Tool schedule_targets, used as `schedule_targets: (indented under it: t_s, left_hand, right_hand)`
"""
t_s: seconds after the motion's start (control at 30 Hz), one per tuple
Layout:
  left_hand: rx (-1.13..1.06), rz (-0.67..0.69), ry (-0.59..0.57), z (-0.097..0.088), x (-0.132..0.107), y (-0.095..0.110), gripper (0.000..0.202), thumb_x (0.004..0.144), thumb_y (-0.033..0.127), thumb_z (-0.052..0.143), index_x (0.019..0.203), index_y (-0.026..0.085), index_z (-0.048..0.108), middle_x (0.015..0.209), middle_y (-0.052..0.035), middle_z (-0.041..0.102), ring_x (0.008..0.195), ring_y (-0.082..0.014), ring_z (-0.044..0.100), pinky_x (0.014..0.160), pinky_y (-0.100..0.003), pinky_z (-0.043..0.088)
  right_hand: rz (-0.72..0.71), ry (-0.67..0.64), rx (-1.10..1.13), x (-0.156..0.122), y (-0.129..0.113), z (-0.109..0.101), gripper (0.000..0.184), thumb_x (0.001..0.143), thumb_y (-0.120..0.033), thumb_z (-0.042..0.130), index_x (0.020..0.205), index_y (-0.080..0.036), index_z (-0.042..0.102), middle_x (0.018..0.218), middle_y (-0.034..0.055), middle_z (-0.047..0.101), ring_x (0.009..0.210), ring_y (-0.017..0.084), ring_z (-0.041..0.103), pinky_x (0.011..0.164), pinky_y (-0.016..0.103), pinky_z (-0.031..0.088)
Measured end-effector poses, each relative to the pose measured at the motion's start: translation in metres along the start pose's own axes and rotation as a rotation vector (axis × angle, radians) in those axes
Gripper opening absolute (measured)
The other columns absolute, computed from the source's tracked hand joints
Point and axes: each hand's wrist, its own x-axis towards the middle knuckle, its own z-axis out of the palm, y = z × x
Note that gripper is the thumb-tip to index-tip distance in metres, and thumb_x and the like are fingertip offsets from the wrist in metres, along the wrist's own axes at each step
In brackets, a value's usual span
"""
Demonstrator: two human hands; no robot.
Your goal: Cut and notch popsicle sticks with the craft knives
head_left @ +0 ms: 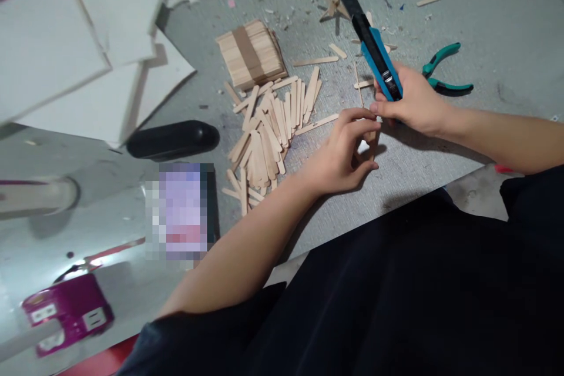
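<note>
My right hand [414, 103] is closed round a blue utility knife [374, 53] whose black blade points away and to the upper left. My left hand [346, 150] has its fingers curled and pinches a thin wooden stick [371, 140] just below the knife hand. Both hands meet over a grey mat [418, 170]. A loose heap of wooden craft sticks [268, 129] lies to the left of my left hand. A bundled stack of sticks [252, 53] with a paper band sits behind the heap.
Teal pliers [443, 70] lie right of the knife. White foam boards [74, 53] fill the upper left. A black oblong object [174, 139], a blurred box [183, 211] and a magenta item [66, 311] sit at the left. Scraps litter the far mat.
</note>
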Motion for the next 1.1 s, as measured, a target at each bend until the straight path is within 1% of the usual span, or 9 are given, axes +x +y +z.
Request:
schedule_targets:
  t_s: [0.2,0.3,0.4,0.5,0.57,0.63,0.73,0.93,1.1]
  left_hand:
    - [-0.121,-0.129,0.078,0.005,0.003,0.02,0.062,0.107,0.014,0.068,0.165,0.032,0.056,0.155,-0.015,0.066,0.082,-0.0108,0.073,0.072,-0.03,0.067]
    - [-0.136,-0.274,0.159,0.007,0.003,0.027,0.07,0.101,0.006,0.067,0.167,0.029,0.056,0.149,-0.0131,0.072,0.078,-0.0099,0.076,0.073,-0.03,0.067]
    - [0.107,-0.246,0.17,0.001,0.008,0.034,0.046,0.1,0.006,0.066,0.143,0.025,0.071,0.127,-0.0087,0.083,0.092,-0.0183,0.08,0.082,-0.037,0.065]
    - [0.217,0.026,0.053,-0.01,0.015,0.05,0.026,0.097,0.014,0.068,0.119,0.026,0.075,0.11,-0.005,0.086,0.1,-0.0264,0.078,0.09,-0.048,0.06]
    - [0.076,0.22,-0.219,-0.012,0.017,0.067,0.018,0.099,0.018,0.068,0.112,0.027,0.076,0.11,-0.0034,0.087,0.101,-0.0267,0.079,0.095,-0.05,0.059]
    - [0.035,0.249,-0.421,-0.008,0.016,0.083,0.015,0.102,0.018,0.066,0.104,0.027,0.078,0.113,-0.0061,0.087,0.101,-0.0258,0.078,0.094,-0.047,0.061]
    - [0.178,0.27,-0.472,0.005,0.011,0.1,0.02,0.113,0.022,0.068,0.096,0.021,0.078,0.104,-0.0102,0.083,0.095,-0.0247,0.075,0.085,-0.041,0.062]
    - [0.303,0.402,-0.292,0.019,0.006,0.101,0.027,0.112,0.018,0.077,0.086,0.019,0.075,0.078,-0.002,0.072,0.071,-0.0182,0.068,0.065,-0.036,0.052]
    - [-0.027,-0.294,0.162,0.013,0.01,0.08,0.019,0.12,0.035,0.069,0.107,0.025,0.078,0.08,0.0013,0.083,0.06,-0.0129,0.072,0.057,-0.029,0.05]
  right_hand:
    - [-0.036,-0.012,-0.011,-0.006,-0.003,0.005,0.045,0.091,-0.035,0.098,0.104,-0.028,0.055,0.088,-0.0059,0.067,0.074,0.013,0.061,0.071,0.032,0.058]
    - [-0.099,0.013,0.023,-0.01,-0.006,0.008,0.053,0.092,-0.049,0.1,0.109,-0.03,0.054,0.092,-0.0048,0.071,0.079,0.016,0.068,0.077,0.035,0.064]
    - [-0.151,0.05,0.056,-0.013,-0.009,0.01,0.056,0.093,-0.055,0.1,0.108,-0.032,0.052,0.09,-0.0061,0.07,0.072,0.016,0.067,0.073,0.036,0.064]
    - [-0.148,0.098,0.068,-0.011,-0.009,0.009,0.057,0.092,-0.056,0.101,0.103,-0.033,0.049,0.086,-0.0079,0.069,0.064,0.014,0.062,0.061,0.034,0.058]
    - [-0.112,0.128,0.092,-0.007,-0.006,0.006,0.059,0.09,-0.059,0.101,0.101,-0.033,0.049,0.082,-0.0086,0.066,0.059,0.014,0.057,0.054,0.034,0.052]
    - [-0.077,0.164,0.122,-0.002,-0.001,0.004,0.06,0.089,-0.063,0.101,0.1,-0.033,0.05,0.078,-0.0089,0.063,0.057,0.014,0.054,0.052,0.034,0.048]
    - [-0.068,0.208,0.163,0.005,0.008,0.001,0.064,0.086,-0.068,0.102,0.099,-0.033,0.05,0.078,-0.0081,0.062,0.056,0.014,0.051,0.05,0.035,0.045]
    - [-0.055,0.187,0.144,0.004,0.01,0.001,0.067,0.088,-0.079,0.097,0.1,-0.033,0.05,0.081,-0.0065,0.06,0.057,0.014,0.048,0.051,0.037,0.046]
    - [-0.076,0.02,0.061,-0.012,-0.01,0.005,0.066,0.089,-0.078,0.095,0.104,-0.032,0.051,0.087,-0.0064,0.064,0.059,0.012,0.049,0.054,0.034,0.049]
